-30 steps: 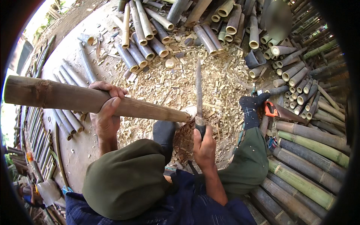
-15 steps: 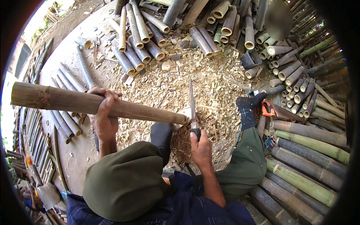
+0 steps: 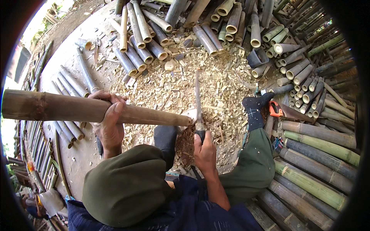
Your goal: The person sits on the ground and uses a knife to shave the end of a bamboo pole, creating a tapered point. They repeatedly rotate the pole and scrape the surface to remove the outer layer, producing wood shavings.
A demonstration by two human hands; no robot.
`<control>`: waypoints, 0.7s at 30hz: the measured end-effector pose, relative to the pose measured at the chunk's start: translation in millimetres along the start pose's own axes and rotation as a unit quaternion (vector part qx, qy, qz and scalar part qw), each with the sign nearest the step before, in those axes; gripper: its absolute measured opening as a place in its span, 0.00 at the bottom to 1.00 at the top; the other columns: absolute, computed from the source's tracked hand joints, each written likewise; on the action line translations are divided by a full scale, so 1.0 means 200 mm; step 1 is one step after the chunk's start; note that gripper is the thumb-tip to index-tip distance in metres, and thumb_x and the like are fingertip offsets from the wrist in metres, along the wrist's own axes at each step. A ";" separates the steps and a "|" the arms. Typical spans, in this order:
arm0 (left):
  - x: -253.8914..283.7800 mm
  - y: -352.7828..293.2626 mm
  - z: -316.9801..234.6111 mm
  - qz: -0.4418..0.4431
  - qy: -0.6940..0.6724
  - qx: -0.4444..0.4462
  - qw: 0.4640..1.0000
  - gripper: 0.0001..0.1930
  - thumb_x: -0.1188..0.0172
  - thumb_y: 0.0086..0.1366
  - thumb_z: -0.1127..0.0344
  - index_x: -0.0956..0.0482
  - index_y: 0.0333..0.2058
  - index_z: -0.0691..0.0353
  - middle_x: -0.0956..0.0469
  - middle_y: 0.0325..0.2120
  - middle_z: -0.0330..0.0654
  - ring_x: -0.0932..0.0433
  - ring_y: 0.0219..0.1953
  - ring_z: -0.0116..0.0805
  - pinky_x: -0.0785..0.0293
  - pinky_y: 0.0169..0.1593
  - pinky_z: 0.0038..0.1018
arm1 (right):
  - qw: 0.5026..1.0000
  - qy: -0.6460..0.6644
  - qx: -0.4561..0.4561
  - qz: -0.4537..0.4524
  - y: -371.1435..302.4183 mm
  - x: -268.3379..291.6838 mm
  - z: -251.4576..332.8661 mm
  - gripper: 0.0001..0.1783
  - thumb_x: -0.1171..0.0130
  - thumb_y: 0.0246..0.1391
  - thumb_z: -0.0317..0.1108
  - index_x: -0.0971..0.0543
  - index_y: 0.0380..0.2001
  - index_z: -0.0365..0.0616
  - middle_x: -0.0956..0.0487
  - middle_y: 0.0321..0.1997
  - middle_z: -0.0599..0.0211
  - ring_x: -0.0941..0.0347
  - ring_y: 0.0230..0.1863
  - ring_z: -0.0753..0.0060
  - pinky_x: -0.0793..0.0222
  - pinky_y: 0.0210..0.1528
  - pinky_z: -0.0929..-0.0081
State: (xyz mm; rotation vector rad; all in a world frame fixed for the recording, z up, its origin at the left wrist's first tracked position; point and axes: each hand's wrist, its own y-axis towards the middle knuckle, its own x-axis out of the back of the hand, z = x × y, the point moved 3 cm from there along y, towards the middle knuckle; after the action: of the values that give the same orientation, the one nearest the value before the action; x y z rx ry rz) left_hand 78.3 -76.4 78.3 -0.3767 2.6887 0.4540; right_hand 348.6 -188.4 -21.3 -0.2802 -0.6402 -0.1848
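Note:
A long brown bamboo pole [image 3: 73, 106] slants across the left side, its wide end at the far left and its narrower, trimmed end near the middle. My left hand [image 3: 110, 119] is wrapped round the pole just over my left knee. In my right hand [image 3: 205, 154] is the dark handle of a long knife [image 3: 198, 96], its blade pointing away from me. The blade's base is beside the pole's trimmed end, above a pale block [image 3: 190, 113] mostly hidden by the pole; I cannot tell whether blade and pole touch.
Wood chips [image 3: 162, 96] cover the ground. Cut bamboo tubes [image 3: 131, 61] lie at the far side, with more stacked at the right. A saw with an orange handle [image 3: 275, 109] rests by my right foot [image 3: 254, 113]. A dark container [image 3: 257, 58] stands at the far right.
The pole has shifted slightly left and its wide end has dropped a little. The knife and my right hand have moved slightly, the blade now more upright in view.

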 end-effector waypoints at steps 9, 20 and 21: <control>-0.06 -0.03 0.02 -0.067 0.049 0.008 0.997 0.23 0.30 0.57 0.79 0.28 0.49 0.63 0.23 0.34 0.41 0.21 0.41 0.36 0.24 0.55 0.37 | 0.995 -0.090 -0.034 -0.017 0.06 -0.31 -0.45 0.19 0.48 0.71 0.46 0.31 0.46 0.38 0.19 0.32 0.38 0.22 0.37 0.25 0.29 0.38 0.36; 0.12 0.09 0.01 0.208 0.060 -0.015 0.976 0.31 0.30 0.53 0.66 0.31 0.55 0.62 0.31 0.44 0.45 0.31 0.53 0.39 0.33 0.65 0.46 | 0.993 0.037 0.082 -0.078 -0.01 -0.10 -0.16 0.18 0.46 0.71 0.44 0.29 0.49 0.38 0.19 0.30 0.40 0.19 0.32 0.34 0.26 0.30 0.46; 0.07 0.09 0.04 0.205 0.034 0.000 0.978 0.31 0.29 0.53 0.67 0.31 0.56 0.63 0.30 0.44 0.44 0.30 0.52 0.38 0.31 0.63 0.44 | 0.992 -0.111 -0.045 0.033 0.04 -0.17 -0.32 0.21 0.48 0.71 0.47 0.29 0.51 0.38 0.18 0.33 0.38 0.19 0.34 0.32 0.24 0.34 0.44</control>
State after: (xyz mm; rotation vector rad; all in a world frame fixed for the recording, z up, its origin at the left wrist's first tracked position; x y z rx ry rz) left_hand 61.8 -60.2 70.6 0.1746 2.8346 0.5647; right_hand 360.2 -199.0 -91.9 -0.4114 -0.8435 -0.1205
